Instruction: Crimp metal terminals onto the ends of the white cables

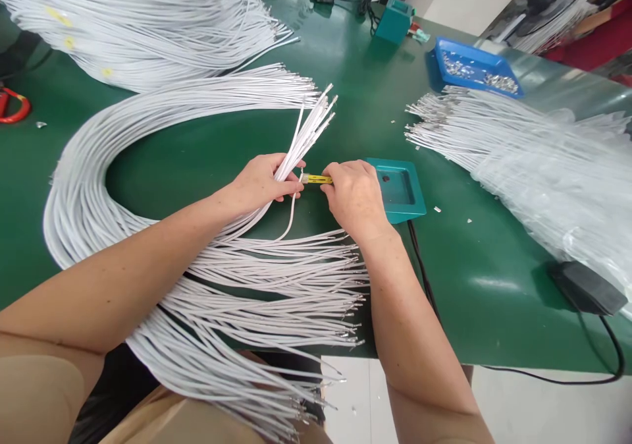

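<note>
My left hand (266,182) is closed around a bunch of white wires (311,128) whose ends fan upward to the right. One single wire (291,219) bends up separately to its fingertips. My right hand (356,194) grips a small yellow tool with dark markings (318,179); its exact kind is unclear. The tool's tip meets or nearly meets the single wire's end beside my left fingertips. Below both hands, many loose white wires (276,286) with metal-tipped ends spread over the table edge. A teal block with a recessed top (417,190) stands just beyond my right hand.
On the green table (474,246), more white wires (162,22) lie at upper left and a plastic-covered bundle (538,161) at right. A blue tray (474,44) holds small metal pieces. Orange handles (22,107), a black device (587,286) and cables lie around.
</note>
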`<state>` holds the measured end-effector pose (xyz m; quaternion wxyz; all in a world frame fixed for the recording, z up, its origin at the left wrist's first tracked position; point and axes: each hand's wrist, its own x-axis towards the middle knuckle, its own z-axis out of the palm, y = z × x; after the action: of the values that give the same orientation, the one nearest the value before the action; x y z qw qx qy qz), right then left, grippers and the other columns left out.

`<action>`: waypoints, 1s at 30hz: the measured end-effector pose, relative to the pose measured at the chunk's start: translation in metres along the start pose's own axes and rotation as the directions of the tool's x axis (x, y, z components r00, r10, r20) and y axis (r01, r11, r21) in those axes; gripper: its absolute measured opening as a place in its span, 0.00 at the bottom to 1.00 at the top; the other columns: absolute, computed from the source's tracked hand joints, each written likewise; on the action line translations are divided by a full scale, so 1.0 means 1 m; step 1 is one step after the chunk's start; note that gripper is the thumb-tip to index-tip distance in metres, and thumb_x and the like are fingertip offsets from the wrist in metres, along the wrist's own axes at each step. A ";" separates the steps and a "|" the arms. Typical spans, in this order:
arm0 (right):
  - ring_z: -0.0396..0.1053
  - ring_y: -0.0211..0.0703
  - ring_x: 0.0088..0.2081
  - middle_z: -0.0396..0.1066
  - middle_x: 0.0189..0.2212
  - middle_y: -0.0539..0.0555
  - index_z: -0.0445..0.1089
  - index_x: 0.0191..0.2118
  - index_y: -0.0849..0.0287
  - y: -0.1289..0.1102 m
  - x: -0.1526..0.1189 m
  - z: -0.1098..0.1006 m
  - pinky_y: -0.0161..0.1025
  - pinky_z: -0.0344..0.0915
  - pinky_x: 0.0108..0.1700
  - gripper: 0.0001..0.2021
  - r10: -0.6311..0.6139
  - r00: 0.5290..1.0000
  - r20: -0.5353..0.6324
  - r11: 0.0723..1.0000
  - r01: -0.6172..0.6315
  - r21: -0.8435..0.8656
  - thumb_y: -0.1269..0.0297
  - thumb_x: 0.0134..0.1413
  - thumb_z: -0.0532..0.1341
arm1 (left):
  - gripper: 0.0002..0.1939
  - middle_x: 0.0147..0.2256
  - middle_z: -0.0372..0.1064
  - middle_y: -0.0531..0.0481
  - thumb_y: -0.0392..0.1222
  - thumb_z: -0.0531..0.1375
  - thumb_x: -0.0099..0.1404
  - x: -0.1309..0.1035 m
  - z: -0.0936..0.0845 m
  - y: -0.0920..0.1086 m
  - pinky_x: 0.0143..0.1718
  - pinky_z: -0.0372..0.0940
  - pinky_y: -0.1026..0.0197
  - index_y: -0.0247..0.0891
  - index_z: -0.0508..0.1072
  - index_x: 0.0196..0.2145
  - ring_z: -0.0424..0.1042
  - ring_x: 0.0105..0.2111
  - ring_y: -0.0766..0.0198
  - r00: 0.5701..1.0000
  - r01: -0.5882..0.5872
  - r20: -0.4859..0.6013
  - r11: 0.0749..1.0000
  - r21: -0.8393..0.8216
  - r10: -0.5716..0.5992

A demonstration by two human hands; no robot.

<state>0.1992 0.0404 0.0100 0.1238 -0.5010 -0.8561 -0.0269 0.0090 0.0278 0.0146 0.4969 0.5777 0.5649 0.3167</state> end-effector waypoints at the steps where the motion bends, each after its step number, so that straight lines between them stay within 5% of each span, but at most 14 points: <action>1: 0.69 0.51 0.41 0.76 0.34 0.59 0.73 0.39 0.62 0.000 0.000 0.000 0.47 0.58 0.52 0.09 -0.001 1.000 0.004 1.000 0.001 0.011 0.77 0.58 0.56 | 0.25 0.31 0.78 0.48 0.40 0.67 0.55 0.000 0.000 0.000 0.28 0.70 0.63 0.34 0.74 0.51 0.77 0.31 0.61 1.000 -0.003 0.000 1.000 0.009 0.003; 21: 0.65 0.52 0.38 0.71 0.25 0.56 0.73 0.34 0.58 -0.001 0.001 0.002 0.49 0.60 0.48 0.13 0.030 0.998 -0.050 0.999 -0.032 -0.027 0.79 0.54 0.53 | 0.21 0.29 0.79 0.53 0.43 0.66 0.52 0.012 0.004 -0.015 0.30 0.68 0.61 0.38 0.77 0.45 0.73 0.23 0.63 0.999 0.021 -0.050 0.974 0.227 -0.010; 25: 0.66 0.58 0.50 0.76 0.41 0.62 0.73 0.43 0.60 0.001 -0.004 -0.001 0.63 0.51 0.61 0.09 0.081 0.986 -0.143 0.993 -0.093 -0.077 0.70 0.61 0.57 | 0.22 0.28 0.79 0.52 0.44 0.67 0.52 0.013 0.004 -0.015 0.30 0.68 0.61 0.38 0.77 0.45 0.73 0.23 0.63 0.999 0.021 -0.044 0.973 0.228 -0.011; 28: 0.58 0.65 0.62 0.66 0.59 0.71 0.68 0.54 0.65 0.007 -0.007 0.002 0.72 0.42 0.63 0.16 0.211 0.951 -0.226 0.956 -0.249 -0.154 0.67 0.64 0.55 | 0.21 0.28 0.79 0.52 0.43 0.67 0.52 0.013 0.002 -0.015 0.31 0.69 0.61 0.38 0.77 0.45 0.75 0.25 0.62 0.999 0.037 -0.035 0.979 0.203 -0.030; 30: 0.54 0.67 0.65 0.62 0.62 0.73 0.66 0.58 0.66 0.011 -0.007 0.006 0.75 0.42 0.62 0.18 0.252 0.941 -0.226 0.939 -0.294 -0.177 0.67 0.65 0.54 | 0.21 0.28 0.79 0.51 0.43 0.67 0.52 0.013 0.000 -0.014 0.32 0.69 0.61 0.38 0.77 0.45 0.75 0.27 0.61 0.999 0.050 -0.031 0.981 0.187 -0.045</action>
<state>0.2108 0.0403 0.0018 0.1585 -0.6202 -0.7537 -0.1489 0.0061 0.0384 -0.0013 0.4402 0.6040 0.6123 0.2578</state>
